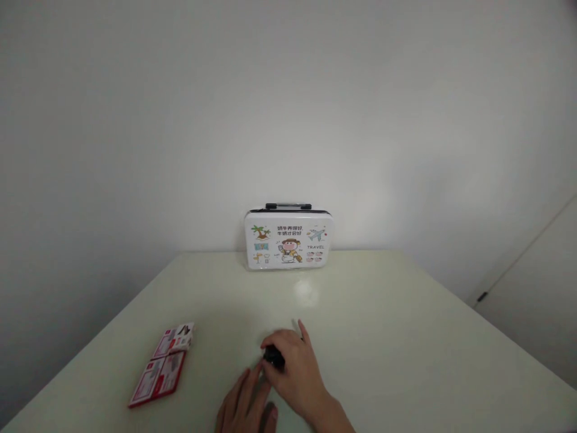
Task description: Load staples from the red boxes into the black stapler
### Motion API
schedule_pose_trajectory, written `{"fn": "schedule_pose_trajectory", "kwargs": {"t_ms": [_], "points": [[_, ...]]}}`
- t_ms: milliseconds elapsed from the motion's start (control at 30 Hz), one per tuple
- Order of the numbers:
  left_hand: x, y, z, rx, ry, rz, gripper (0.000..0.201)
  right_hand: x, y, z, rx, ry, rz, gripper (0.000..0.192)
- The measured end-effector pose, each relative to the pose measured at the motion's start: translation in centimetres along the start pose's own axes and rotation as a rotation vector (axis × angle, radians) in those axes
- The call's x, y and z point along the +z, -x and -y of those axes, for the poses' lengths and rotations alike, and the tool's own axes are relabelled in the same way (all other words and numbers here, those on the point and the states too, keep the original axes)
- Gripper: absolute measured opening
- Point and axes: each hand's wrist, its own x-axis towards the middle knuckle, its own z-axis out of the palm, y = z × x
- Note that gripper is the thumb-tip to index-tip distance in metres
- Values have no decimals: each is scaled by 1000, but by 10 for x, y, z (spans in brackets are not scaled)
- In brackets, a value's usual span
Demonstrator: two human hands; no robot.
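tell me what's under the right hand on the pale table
A small black object shows under the right hand, mostly covered, so its shape cannot be told. The left hand lies beside it.

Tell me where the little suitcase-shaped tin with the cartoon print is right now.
In the head view the cartoon tin stands upright at the far edge of the table, against the wall, straight beyond the right hand and left hand.
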Motion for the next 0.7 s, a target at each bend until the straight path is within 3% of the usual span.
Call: {"fn": "schedule_pose_trajectory", "kwargs": {"t_ms": [67,167,267,433,600,700], "points": [[7,-6,-6,77,5,29,49,-7,10,-6,31,-58,-77,31],[2,-11,-17,51,15,73,51,-7,9,-13,87,-184,-220,26],[-9,-14,-25,-28,9,74,53,-2,0,-27,191,-514,-404,17],[-13,-16,-28,-161,3,2,55,2,0,-64,444,-1103,-760,35],[-22,-18,3,-129,82,-99,39,-8,32,-79,588,-1496,-708,58],[-43,-19,38,-369,4,-227,45,-12,62,-81,680,-1474,-694,75]]}}
